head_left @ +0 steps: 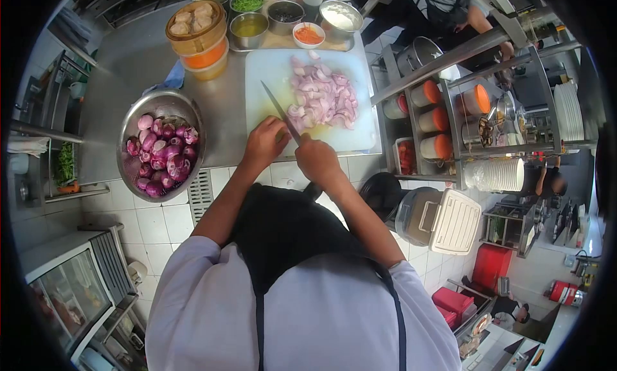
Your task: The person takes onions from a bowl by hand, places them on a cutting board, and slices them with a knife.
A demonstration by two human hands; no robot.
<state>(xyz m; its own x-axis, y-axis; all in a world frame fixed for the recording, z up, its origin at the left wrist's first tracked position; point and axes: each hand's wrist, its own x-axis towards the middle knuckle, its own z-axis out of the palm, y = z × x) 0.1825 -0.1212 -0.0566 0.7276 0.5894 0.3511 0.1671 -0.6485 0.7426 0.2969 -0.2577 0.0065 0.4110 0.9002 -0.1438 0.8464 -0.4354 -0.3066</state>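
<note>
My right hand point(317, 160) is closed around the handle of a kitchen knife point(280, 110), its blade pointing away from me and to the left over the white cutting board point(260, 69). To the left of the blade, at the board's near edge, my left hand point(266, 142) has its fingers curled in. Whatever those fingers hold, if anything, is hidden. Right of the knife lies a pile of sliced red onion point(324, 94). Off to the left, a metal bowl point(122, 139) of whole and peeled red onions point(160, 155) stands at the counter's edge.
Behind the board stand a bamboo steamer point(198, 44) with dumplings, a cup of orange shreds point(308, 34), chopped greens point(247, 2) and a pot of oil point(249, 29). Shelves with orange-lidded tubs point(437, 120) are at the right. Other people point(450, 11) stand farther off.
</note>
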